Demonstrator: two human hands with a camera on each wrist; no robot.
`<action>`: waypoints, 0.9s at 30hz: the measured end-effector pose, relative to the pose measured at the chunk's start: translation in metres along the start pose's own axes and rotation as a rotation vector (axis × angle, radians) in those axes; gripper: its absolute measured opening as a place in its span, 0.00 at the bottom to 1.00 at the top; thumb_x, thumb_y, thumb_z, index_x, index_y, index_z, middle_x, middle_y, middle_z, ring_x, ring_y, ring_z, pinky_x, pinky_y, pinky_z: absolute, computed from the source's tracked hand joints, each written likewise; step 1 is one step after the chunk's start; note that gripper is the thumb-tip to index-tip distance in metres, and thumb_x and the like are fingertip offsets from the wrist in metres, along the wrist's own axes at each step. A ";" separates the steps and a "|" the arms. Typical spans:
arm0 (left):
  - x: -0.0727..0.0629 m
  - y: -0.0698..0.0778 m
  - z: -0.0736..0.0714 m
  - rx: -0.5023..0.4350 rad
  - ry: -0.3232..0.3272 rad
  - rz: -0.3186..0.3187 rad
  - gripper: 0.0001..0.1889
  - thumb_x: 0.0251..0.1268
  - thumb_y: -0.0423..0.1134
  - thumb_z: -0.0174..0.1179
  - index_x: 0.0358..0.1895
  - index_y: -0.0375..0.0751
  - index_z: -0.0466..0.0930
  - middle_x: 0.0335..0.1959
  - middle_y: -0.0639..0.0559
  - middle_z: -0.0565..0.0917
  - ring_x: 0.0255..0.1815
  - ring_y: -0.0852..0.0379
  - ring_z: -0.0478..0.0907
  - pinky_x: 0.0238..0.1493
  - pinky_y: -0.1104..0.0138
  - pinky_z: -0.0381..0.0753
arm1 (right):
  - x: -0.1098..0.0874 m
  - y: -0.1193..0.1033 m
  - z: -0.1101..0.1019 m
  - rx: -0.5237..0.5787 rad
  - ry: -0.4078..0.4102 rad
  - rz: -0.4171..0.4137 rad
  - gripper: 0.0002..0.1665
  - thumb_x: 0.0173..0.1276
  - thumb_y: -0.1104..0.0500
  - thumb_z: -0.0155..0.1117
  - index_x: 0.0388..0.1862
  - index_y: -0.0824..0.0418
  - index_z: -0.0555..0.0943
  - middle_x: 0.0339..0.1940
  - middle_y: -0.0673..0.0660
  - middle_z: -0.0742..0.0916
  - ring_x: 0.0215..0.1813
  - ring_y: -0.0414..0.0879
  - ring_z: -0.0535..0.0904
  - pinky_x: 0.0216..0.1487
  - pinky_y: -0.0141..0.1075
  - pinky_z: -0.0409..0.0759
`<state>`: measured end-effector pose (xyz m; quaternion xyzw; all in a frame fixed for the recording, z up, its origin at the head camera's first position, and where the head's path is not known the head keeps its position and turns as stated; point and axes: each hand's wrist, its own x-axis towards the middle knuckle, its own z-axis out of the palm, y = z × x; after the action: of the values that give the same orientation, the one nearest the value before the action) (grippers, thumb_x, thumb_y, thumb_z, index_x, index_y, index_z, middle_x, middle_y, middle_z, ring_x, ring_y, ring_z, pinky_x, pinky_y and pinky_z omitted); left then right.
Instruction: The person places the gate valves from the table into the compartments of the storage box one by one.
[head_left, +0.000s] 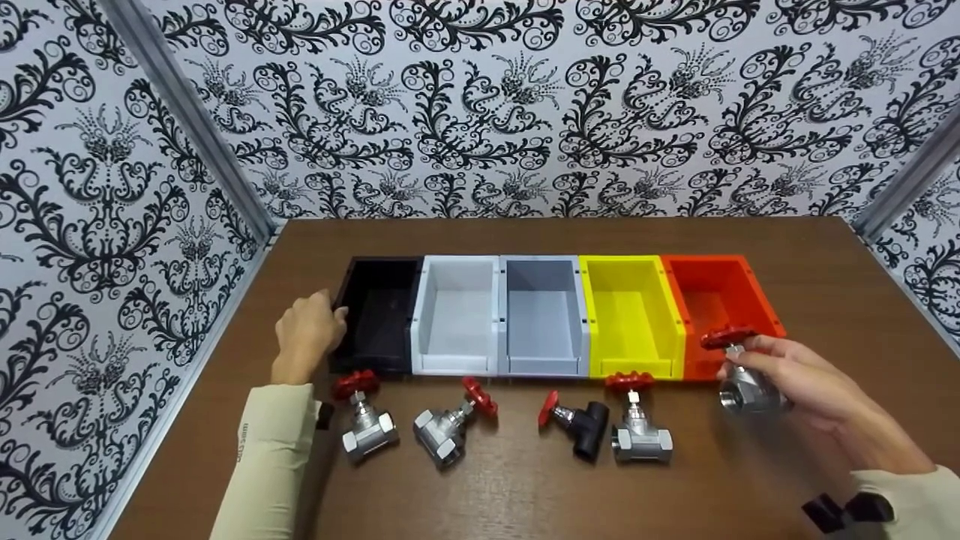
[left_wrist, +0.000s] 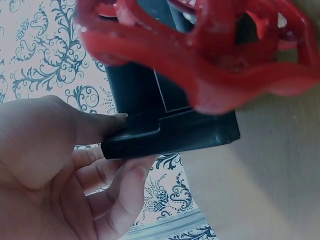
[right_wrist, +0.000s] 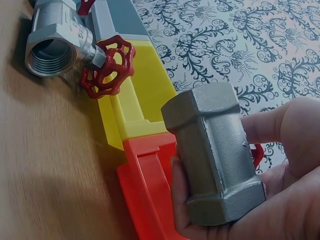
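My left hand [head_left: 306,334] grips the left wall of the black bin [head_left: 373,365], the thumb on the inner side and the fingers outside in the left wrist view. Held in my right hand [head_left: 817,382] is a steel gate valve [head_left: 748,391] with a red handwheel [head_left: 726,337], raised at the front of the red bin [head_left: 697,361]. Its thick hex-ended body [right_wrist: 212,155] faces the right wrist camera, with fingers and thumb around it. Close to the left hand, another red handwheel [left_wrist: 200,65] looms large before the black bin [left_wrist: 150,135].
White [head_left: 455,365], grey [head_left: 543,367] and yellow [head_left: 636,368] bins fill the row between black and red. In front lie steel valves [head_left: 370,435], [head_left: 442,435], [head_left: 642,442] and a black-bodied valve [head_left: 590,431], all with red handwheels. A patterned wall [head_left: 525,112] stands behind.
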<state>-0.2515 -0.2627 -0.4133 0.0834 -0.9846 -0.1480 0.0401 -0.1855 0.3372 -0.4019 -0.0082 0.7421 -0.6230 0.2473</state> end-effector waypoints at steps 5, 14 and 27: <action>0.000 0.000 0.000 0.003 0.007 0.000 0.21 0.72 0.45 0.54 0.54 0.27 0.74 0.50 0.21 0.79 0.49 0.23 0.78 0.45 0.37 0.75 | 0.004 -0.001 -0.001 0.018 -0.003 0.002 0.13 0.79 0.55 0.50 0.53 0.64 0.70 0.39 0.53 0.88 0.38 0.44 0.84 0.40 0.36 0.84; -0.001 0.002 0.001 -0.010 0.030 0.005 0.21 0.72 0.44 0.54 0.55 0.28 0.73 0.52 0.21 0.79 0.49 0.22 0.77 0.45 0.36 0.74 | 0.007 -0.003 -0.004 0.028 0.025 0.038 0.15 0.79 0.53 0.50 0.55 0.63 0.67 0.40 0.52 0.87 0.39 0.45 0.84 0.44 0.36 0.84; -0.002 -0.001 0.002 -0.009 0.055 0.047 0.20 0.71 0.42 0.55 0.52 0.26 0.74 0.48 0.19 0.79 0.46 0.21 0.78 0.44 0.36 0.75 | 0.015 -0.006 -0.010 -0.011 0.071 0.046 0.20 0.79 0.53 0.49 0.59 0.67 0.64 0.40 0.51 0.87 0.40 0.44 0.85 0.45 0.37 0.84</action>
<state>-0.2499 -0.2629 -0.4159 0.0643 -0.9841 -0.1493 0.0711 -0.2038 0.3407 -0.4008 0.0297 0.7539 -0.6129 0.2349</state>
